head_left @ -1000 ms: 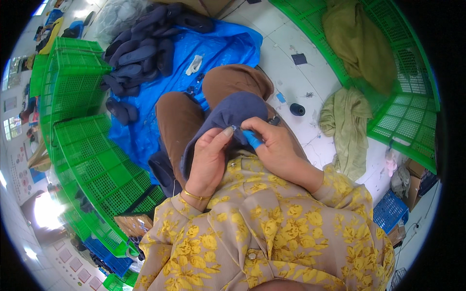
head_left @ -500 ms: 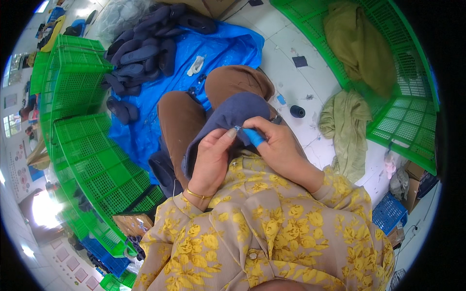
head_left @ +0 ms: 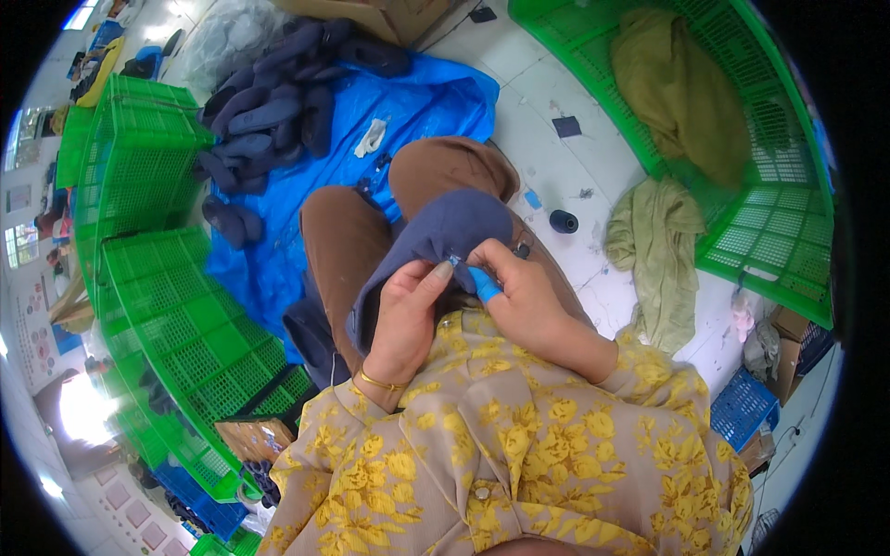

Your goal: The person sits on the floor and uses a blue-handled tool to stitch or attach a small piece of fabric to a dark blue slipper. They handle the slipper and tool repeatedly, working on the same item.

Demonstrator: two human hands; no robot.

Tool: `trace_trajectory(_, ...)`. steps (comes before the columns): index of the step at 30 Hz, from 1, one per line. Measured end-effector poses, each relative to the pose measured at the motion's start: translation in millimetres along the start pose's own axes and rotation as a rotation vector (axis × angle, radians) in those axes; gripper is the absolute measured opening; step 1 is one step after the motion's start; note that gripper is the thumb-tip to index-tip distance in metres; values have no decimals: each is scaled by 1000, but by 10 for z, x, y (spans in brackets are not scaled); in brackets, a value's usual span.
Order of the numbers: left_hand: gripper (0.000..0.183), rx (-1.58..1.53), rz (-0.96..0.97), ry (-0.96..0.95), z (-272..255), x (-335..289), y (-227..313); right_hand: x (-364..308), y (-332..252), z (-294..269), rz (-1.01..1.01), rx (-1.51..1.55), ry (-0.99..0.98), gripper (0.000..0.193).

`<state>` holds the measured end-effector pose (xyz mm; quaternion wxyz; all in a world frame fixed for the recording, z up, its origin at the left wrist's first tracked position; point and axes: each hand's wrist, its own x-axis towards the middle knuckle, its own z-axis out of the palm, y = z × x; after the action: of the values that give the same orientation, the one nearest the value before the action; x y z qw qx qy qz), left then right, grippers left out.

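A navy cloth slipper (head_left: 454, 221) rests across my lap, its rounded toe pointing away to the right. My left hand (head_left: 409, 301) grips its near left edge, the thumb pressed beside a small pale patch at the opening. Close by, my right hand (head_left: 519, 289) is closed at the slipper's edge, with blue tape (head_left: 483, 284) wrapped round a finger. Whether a needle or thread is pinched there is too small to tell. Another navy slipper (head_left: 311, 334) lies by my left thigh, partly hidden by my leg.
Several navy slippers (head_left: 264, 116) are heaped on a blue plastic sheet (head_left: 431, 97) ahead. Green crates (head_left: 195, 324) line the left; a large green crate (head_left: 807, 269) with olive cloth (head_left: 681, 102) stands right. A dark thread spool (head_left: 564, 221) and pale green cloth (head_left: 654, 264) lie on the floor.
My right hand has shifted slightly down and its taped finger is drawn back and bent more. My left hand keeps its hold on the slipper. The view has moved a little.
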<state>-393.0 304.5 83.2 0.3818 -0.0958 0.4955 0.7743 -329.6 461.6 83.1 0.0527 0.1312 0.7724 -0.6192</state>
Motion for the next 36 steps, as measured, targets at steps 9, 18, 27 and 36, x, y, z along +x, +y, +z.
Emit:
trace_trajectory(9, 21, 62, 4, -9, 3, -29, -20, 86, -231, 19, 45, 204, -10, 28)
trace_trajectory(18, 15, 144, -3, 19, 55, -73, 12, 176, -358, -79, 110, 57, -44, 29)
trace_trajectory(27, 13, 239, 48, 61, 97, -77, -41, 209, -257, -88, -353, -187, 194, 16)
trace_trajectory(36, 14, 296, 64, 163, 163, -136, 119, 534, -513, -1042, -110, 1131, 30, 14)
